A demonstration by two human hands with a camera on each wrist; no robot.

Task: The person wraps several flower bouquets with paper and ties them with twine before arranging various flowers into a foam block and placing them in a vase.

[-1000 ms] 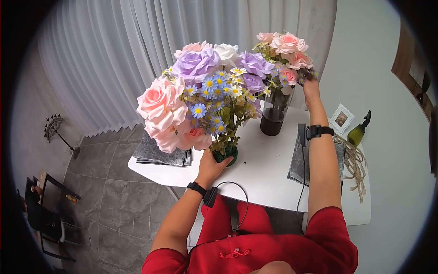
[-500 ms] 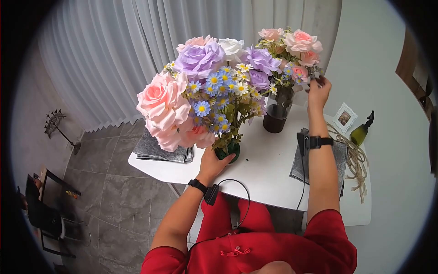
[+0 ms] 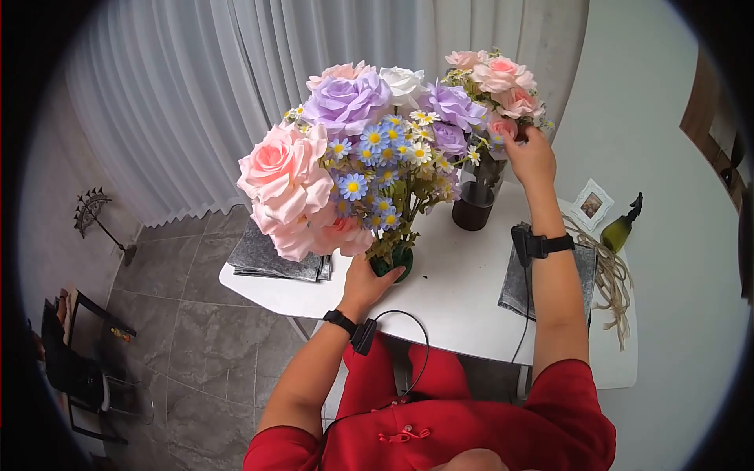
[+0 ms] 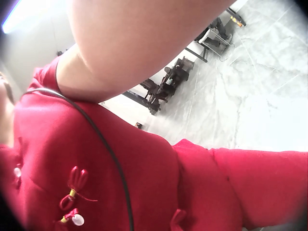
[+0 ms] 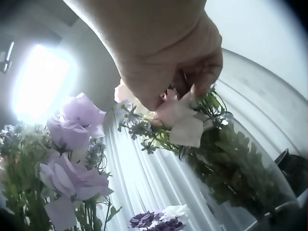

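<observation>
A large bouquet of pink, lilac and white roses with small blue daisies (image 3: pixel 353 187) stands in a dark green pot (image 3: pixel 403 257) near the table's front edge. My left hand (image 3: pixel 364 284) grips this pot low down, thumb over its near side and the other fingers hidden. Behind it to the right is a clear glass vase with a dark base (image 3: pixel 472 207), filled with pink roses (image 3: pixel 501 74) and greenery. My right hand (image 3: pixel 534 163) pinches a lower pink rose (image 5: pixel 177 117) at that vase's mouth with curled fingers, partly hiding the bloom. The left wrist view shows only arm and clothing.
Folded grey cloths (image 3: pixel 276 256) lie at the table's left end, another grey cloth (image 3: pixel 514 292) under my right forearm. On the right are a bundle of cord (image 3: pixel 613 292), a white picture frame (image 3: pixel 592 204) and a green bottle (image 3: pixel 618 232). A curtain (image 3: pixel 181 102) hangs behind.
My right hand has come off the outer right side of the pink arrangement and moved left onto a lower rose. The pink blooms swung right, then back left. My left hand keeps its hold.
</observation>
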